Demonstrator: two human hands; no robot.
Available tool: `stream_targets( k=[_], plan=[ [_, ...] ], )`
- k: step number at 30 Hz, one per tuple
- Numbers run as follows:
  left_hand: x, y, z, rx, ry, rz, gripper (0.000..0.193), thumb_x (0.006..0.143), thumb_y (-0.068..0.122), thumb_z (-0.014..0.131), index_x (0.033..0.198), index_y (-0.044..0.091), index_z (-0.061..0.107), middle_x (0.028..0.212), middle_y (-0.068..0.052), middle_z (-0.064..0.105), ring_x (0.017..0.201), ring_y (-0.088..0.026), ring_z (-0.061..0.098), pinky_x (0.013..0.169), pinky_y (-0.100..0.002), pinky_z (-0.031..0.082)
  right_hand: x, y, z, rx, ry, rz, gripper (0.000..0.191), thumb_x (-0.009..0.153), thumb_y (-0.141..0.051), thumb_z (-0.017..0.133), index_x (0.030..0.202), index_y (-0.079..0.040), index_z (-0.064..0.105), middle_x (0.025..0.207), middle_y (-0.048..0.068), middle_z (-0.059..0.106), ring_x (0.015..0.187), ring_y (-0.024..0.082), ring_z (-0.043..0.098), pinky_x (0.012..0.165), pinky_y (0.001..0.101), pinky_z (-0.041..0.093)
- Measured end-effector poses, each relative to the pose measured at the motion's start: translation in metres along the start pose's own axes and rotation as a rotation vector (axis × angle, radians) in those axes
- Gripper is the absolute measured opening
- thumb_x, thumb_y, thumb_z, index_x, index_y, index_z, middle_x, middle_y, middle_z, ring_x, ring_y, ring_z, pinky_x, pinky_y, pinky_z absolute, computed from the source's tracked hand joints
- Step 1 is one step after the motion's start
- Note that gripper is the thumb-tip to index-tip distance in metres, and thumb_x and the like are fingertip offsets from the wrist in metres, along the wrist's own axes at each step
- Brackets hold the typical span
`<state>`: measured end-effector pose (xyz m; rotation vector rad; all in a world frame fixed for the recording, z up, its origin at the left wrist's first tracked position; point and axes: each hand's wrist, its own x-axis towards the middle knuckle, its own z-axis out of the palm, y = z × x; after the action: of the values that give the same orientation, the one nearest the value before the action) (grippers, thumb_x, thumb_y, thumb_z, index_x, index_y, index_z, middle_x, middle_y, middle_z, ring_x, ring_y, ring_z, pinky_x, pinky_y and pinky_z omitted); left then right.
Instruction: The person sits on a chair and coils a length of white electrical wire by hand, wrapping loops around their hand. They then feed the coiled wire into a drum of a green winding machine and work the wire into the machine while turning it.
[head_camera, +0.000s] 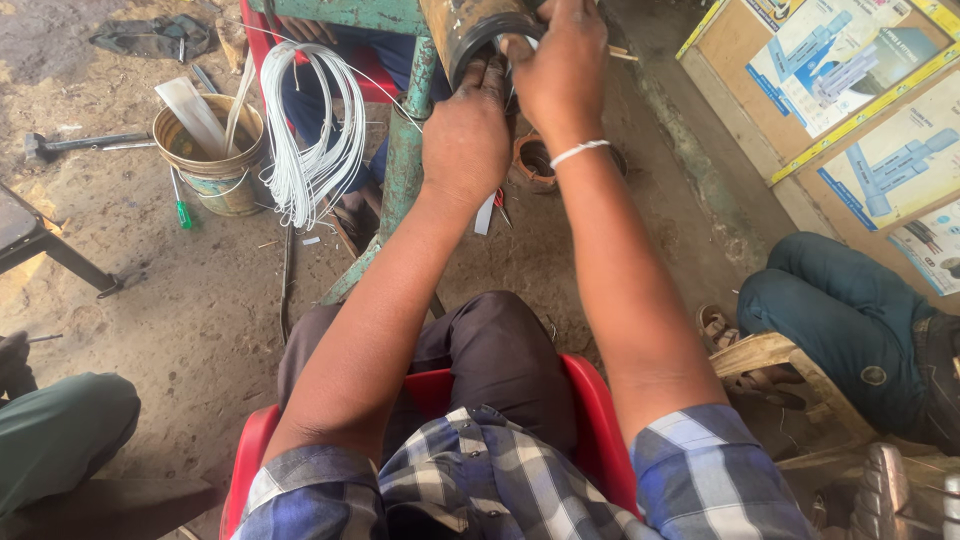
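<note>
— Nearest the red chair, where were the hands?

— Left hand and right hand both had fingers clamped on the dark cylindrical housing.

— Its axis?

— On the green table, open end tilted toward the wearer, long axis running away. White wire coil hung beside.

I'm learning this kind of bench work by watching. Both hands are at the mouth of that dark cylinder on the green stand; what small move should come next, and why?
Probably a short push of the right hand's fingertips into the dark cylinder's open end, while the left hand braces the rim. Both hands already press at that opening, and a thin stick pokes out beside the right hand.
</note>
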<state>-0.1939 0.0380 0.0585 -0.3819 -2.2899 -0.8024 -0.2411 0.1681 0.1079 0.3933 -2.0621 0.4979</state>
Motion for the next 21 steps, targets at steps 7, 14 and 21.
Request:
stream_targets(
  k=[7, 14, 21],
  plan=[
    [-0.002, 0.008, -0.016, 0.167, -0.088, 0.014, 0.055, 0.088, 0.007, 0.057, 0.142, 0.001, 0.053, 0.147, -0.02, 0.053, 0.077, -0.04, 0.073, 0.062, -0.046, 0.06, -0.003, 0.003, -0.008, 0.365, -0.161, 0.069, 0.047, 0.082, -0.016, 0.09, 0.114, -0.002, 0.058, 0.104, 0.012, 0.072, 0.095, 0.027, 0.071, 0.082, 0.0374, 0.058],
    [0.006, 0.017, -0.024, 0.326, 0.14, 0.414, 0.029, 0.09, 0.016, 0.059, 0.11, -0.002, 0.069, 0.115, -0.017, 0.067, 0.11, -0.033, 0.066, 0.084, -0.04, 0.061, -0.001, 0.111, -0.08, 0.991, -0.028, 0.452, 0.014, 0.101, -0.019, 0.073, 0.101, -0.005, 0.073, 0.102, 0.006, 0.073, 0.079, 0.013, 0.07, 0.068, 0.0276, 0.06],
    [0.038, 0.021, 0.003, 0.237, 0.079, 0.265, 0.021, 0.094, 0.013, 0.058, 0.1, -0.002, 0.07, 0.106, -0.022, 0.065, 0.098, -0.038, 0.065, 0.077, -0.044, 0.058, 0.032, 0.206, -0.059, 0.044, -0.143, 0.049, 0.006, 0.097, -0.009, 0.075, 0.098, -0.005, 0.079, 0.093, 0.011, 0.078, 0.084, 0.021, 0.076, 0.079, 0.0351, 0.06]
  ],
)
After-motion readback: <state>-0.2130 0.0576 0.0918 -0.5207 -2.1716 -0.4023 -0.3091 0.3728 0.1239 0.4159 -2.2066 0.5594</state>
